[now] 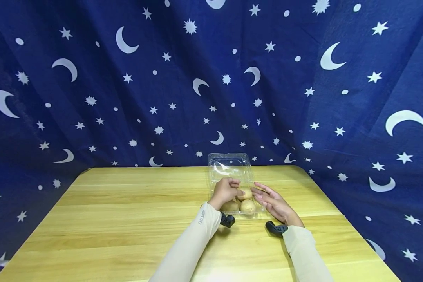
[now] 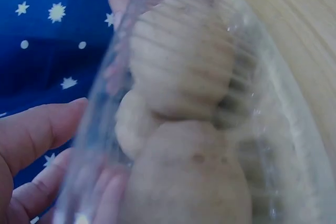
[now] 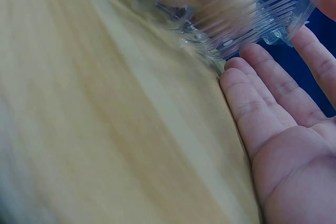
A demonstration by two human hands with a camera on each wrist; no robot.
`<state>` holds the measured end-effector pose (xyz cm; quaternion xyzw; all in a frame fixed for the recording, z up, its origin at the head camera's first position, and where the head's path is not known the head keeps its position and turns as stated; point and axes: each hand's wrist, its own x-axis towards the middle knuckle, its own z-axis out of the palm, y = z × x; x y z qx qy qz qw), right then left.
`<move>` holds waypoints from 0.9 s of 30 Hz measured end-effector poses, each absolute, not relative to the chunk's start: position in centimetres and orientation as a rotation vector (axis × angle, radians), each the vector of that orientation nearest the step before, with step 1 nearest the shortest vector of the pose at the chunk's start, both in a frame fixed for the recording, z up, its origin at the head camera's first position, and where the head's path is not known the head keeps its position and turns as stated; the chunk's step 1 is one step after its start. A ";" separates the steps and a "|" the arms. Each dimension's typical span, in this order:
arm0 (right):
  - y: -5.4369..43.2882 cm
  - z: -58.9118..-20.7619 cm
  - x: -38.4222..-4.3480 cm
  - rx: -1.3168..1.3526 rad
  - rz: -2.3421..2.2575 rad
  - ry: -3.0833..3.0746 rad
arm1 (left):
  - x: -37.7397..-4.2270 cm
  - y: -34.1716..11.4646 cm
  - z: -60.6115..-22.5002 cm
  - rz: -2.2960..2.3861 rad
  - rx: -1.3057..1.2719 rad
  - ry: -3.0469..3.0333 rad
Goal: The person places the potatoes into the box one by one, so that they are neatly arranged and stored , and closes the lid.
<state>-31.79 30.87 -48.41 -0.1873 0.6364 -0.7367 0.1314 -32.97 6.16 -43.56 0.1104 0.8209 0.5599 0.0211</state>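
Observation:
A clear plastic clamshell box (image 1: 257,211) stands on the table with its lid (image 1: 230,166) raised at the back. Three potatoes sit inside: a front right one (image 1: 248,206), a left one (image 1: 230,206) partly under my left hand, and a rear one (image 1: 246,194). My left hand (image 1: 225,192) reaches over the box's left side, fingers loosely bent and thumb near the rear potato. Beside the right wall, my right hand (image 1: 273,202) has its fingers extended, fingertips (image 3: 249,51) right at the ribbed plastic. Ribbed plastic overlaps the potatoes (image 2: 184,177) in the left wrist view.
The box is near the far edge of a wooden table (image 1: 127,211). A dark blue curtain (image 1: 176,98) with moons and stars hangs behind it. Black wrist devices (image 1: 276,228) sit on both wrists, over pale sleeves (image 1: 188,246).

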 end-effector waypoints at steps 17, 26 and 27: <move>31.1 -48.3 -31.7 -0.597 -2.133 1.838 | -32.0 3.5 -42.6 1.844 0.661 2.333; 31.0 -48.2 -31.7 -0.586 -2.145 1.817 | -31.3 2.0 -42.6 1.842 0.778 2.348; 31.0 -48.2 -31.7 -0.582 -2.146 1.817 | -31.2 1.8 -42.5 1.845 0.783 2.346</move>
